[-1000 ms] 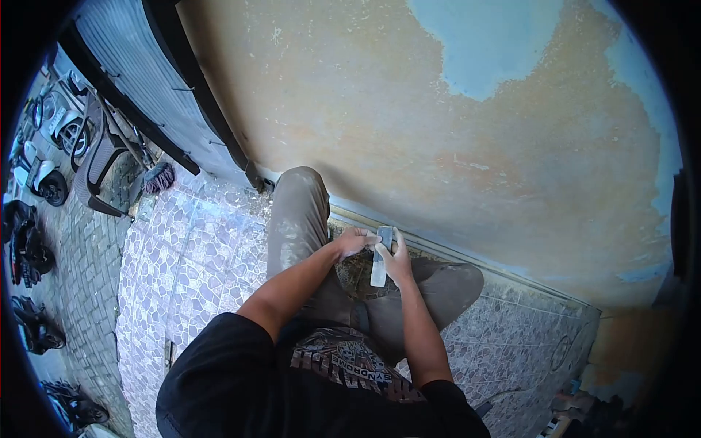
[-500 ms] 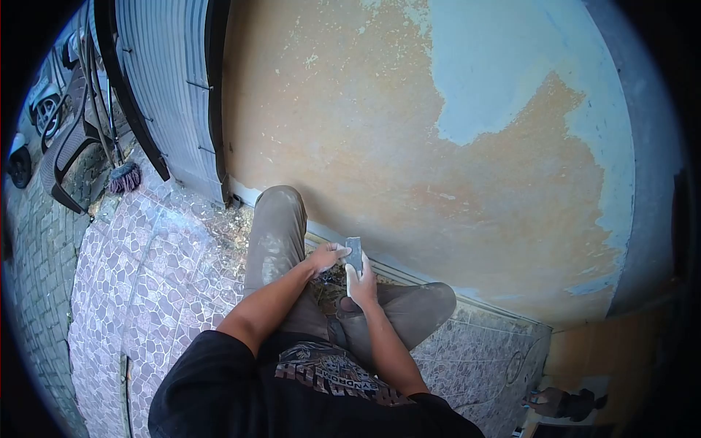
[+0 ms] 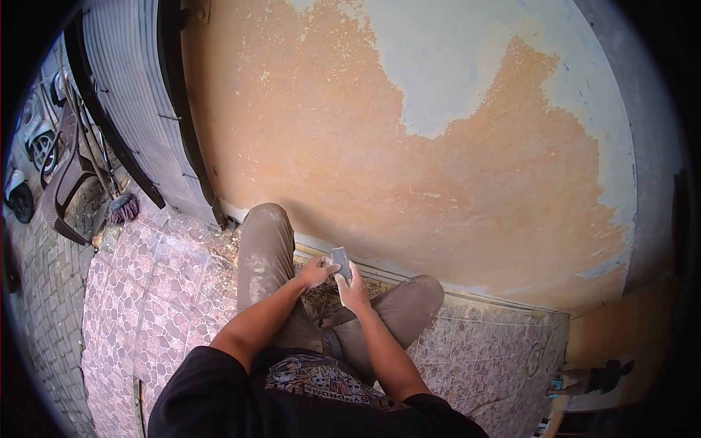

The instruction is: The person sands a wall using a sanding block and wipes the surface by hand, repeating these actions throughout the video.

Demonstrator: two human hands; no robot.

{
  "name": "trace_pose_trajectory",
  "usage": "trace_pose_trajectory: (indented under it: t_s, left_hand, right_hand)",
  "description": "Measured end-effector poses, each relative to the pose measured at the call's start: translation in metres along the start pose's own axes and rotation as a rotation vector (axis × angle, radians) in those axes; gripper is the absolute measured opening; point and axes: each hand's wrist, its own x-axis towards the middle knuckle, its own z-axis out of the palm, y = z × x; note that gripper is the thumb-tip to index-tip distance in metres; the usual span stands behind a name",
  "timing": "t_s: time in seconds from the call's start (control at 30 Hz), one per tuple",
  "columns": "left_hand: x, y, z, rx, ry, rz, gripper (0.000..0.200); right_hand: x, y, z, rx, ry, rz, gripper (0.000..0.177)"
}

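Observation:
In front of my lap I hold a small grey rectangular piece of sandpaper (image 3: pixel 340 258), which seems folded or wrapped round a block. My right hand (image 3: pixel 353 290) grips its lower part, with the thumb on one side and the fingers on the other. The fingers of my left hand (image 3: pixel 317 271) are closed against its left edge. Pale dust coats the fingertips of both hands. Close ahead rises the wall (image 3: pixel 321 175), with worn orange-tan paint and a bare pale patch (image 3: pixel 431 80) at its upper part.
A ribbed metal shutter (image 3: pixel 131 80) with a dark frame stands left of the wall. Beyond it are a dark woven chair (image 3: pixel 64 193), a mop (image 3: pixel 123 208) and parked motorbikes. Patterned tiles (image 3: pixel 175 292) cover the floor. Another person (image 3: pixel 604 377) is at the lower right.
My view has shifted, so the wall and shutter sit further left. Both hands keep the sandpaper, which has tilted slightly. The other person appears higher and further right.

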Motion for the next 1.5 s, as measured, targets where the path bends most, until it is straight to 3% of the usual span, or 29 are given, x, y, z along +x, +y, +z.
trace_pose_trajectory:
  t_s: [0.23,0.33,0.4,0.43,0.6,0.67,0.73,0.87,1.0,1.1,1.13,1.2,1.27,1.33,1.5]
  left_hand:
    - [-0.008,0.006,0.017,0.107,0.108,0.016,0.029]
    - [-0.020,0.024,0.030,0.140,0.060,0.054,0.044]
    - [-0.049,0.067,0.047,0.329,0.007,0.153,0.066]
    - [-0.037,0.051,0.039,0.383,-0.025,0.141,0.083]
    - [-0.022,0.031,0.019,0.432,0.068,0.097,0.089]
    - [-0.013,0.035,0.013,0.289,0.098,0.118,0.091]
    - [-0.025,0.085,0.025,0.302,0.139,0.134,0.090]
    - [-0.024,0.157,0.038,0.924,0.516,0.717,0.099]
    - [-0.028,0.260,0.059,0.944,0.765,1.013,0.106]
    - [-0.025,0.317,0.075,1.035,0.788,1.184,0.104]
    - [-0.027,0.330,0.083,1.037,0.788,1.185,0.104]
    - [-0.026,0.347,0.101,1.315,0.711,1.160,0.103]
    - [-0.009,0.337,0.107,1.210,0.702,1.213,0.102]
    - [0.002,0.327,0.105,1.399,0.742,1.174,0.103]
    - [-0.003,0.310,0.101,1.444,0.670,1.127,0.099]
  right_hand:
    - [0.006,0.020,0.002,0.017,0.056,-0.110,0.060]
    - [0.006,0.014,-0.001,0.028,0.116,-0.103,0.060]
    - [0.009,0.011,-0.002,0.123,0.285,-0.089,0.058]
    - [0.012,0.013,-0.002,0.211,0.315,-0.079,0.060]
    - [0.016,0.016,-0.010,0.260,0.443,-0.095,0.057]
    - [0.020,0.022,-0.010,0.328,0.515,-0.042,0.055]
    - [0.022,0.025,-0.010,0.386,0.518,-0.025,0.054]
    - [0.026,0.024,-0.006,0.424,0.492,0.084,0.053]
    - [0.024,0.013,-0.004,0.448,0.427,-0.005,0.052]
    - [0.023,0.010,-0.003,0.445,0.394,-0.032,0.052]
    - [0.024,0.009,-0.003,0.461,0.379,-0.045,0.052]
    - [0.025,0.008,-0.004,0.460,0.373,-0.039,0.053]
    - [0.025,0.010,-0.005,0.458,0.367,-0.033,0.053]
    - [0.028,0.016,-0.005,0.459,0.346,0.017,0.054]
    - [0.030,0.024,0.000,0.512,0.346,0.018,0.053]
